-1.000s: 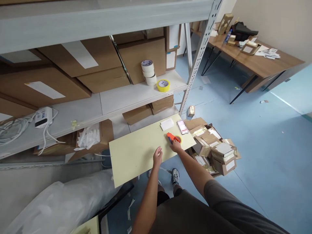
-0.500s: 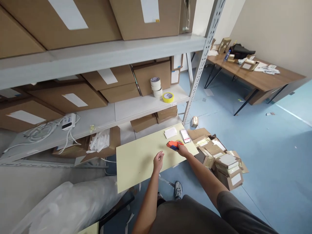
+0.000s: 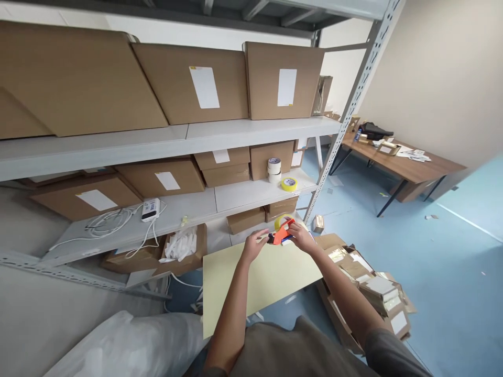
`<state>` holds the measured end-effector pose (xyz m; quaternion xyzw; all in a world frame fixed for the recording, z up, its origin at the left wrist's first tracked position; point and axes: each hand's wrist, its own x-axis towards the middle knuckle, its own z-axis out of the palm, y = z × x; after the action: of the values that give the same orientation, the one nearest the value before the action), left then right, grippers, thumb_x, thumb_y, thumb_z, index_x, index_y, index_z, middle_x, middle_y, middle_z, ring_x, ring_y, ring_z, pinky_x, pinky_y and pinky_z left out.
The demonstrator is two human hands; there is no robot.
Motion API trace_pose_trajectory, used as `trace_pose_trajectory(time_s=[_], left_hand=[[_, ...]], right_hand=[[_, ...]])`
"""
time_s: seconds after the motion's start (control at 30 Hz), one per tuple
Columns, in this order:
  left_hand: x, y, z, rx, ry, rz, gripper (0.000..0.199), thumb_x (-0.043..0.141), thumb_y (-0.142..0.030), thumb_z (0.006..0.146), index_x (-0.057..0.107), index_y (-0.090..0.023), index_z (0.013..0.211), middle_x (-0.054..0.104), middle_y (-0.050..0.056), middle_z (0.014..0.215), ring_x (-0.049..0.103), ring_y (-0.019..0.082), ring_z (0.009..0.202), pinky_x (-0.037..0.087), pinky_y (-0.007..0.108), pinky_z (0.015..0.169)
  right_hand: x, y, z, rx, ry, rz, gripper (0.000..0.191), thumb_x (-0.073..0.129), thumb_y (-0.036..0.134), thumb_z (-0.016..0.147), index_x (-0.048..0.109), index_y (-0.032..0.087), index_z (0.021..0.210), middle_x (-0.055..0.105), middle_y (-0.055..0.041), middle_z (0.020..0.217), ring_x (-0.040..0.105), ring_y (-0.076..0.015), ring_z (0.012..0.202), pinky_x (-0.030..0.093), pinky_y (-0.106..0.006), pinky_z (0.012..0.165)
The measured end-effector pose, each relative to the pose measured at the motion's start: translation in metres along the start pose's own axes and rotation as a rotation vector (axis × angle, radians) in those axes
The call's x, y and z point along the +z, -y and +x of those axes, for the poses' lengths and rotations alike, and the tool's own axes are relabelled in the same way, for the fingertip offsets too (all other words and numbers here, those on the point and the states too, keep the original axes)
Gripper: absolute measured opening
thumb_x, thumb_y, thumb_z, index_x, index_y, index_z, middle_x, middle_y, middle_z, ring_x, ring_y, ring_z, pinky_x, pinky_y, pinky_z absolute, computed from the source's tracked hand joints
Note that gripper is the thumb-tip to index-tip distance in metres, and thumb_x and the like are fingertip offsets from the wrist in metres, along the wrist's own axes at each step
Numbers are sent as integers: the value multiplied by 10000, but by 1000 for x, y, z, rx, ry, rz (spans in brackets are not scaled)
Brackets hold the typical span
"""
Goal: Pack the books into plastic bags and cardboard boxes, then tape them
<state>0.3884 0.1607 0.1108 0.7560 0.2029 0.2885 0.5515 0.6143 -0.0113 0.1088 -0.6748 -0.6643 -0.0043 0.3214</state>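
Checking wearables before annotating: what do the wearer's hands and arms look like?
Left hand and right hand: ungloved, five-fingered human hands. Forearms bare, no watch or band visible. Right sleeve: short, dark grey, no visible print, matching the shirt. Left sleeve is mostly out of frame.

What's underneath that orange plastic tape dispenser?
Below the orange plastic tape dispenser in the right hand, the pale yellow rectangular board shows, plus a small white patch I can't identify. Whatever the dispenser and that hand cover is hidden.
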Motion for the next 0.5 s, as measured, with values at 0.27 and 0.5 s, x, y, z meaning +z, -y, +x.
trace_pose_trajectory(time_s=[0.27, 0.5], left_hand=[[-41, -11, 9, 153, -115, 81, 318, 661, -526, 968, 839, -262, 970, 771, 83, 978, 712, 257, 983, 562, 380, 985], [-77, -25, 0, 154, -264, 117, 330, 622, -518, 993, 816, -254, 959, 773, 90, 978, 709, 256, 978, 563, 365, 954]], right_hand=[[12, 41, 28, 51, 35, 42, 277, 610, 389, 1036, 725, 259, 1250, 707, -129, 1157, 650, -313, 1137, 530, -477, 1004], [13, 71, 38, 131, 44, 81, 408, 568, 473, 1059, 679, 272, 1396, 691, -154, 1322, 654, -329, 1221, 512, -477, 1059]])
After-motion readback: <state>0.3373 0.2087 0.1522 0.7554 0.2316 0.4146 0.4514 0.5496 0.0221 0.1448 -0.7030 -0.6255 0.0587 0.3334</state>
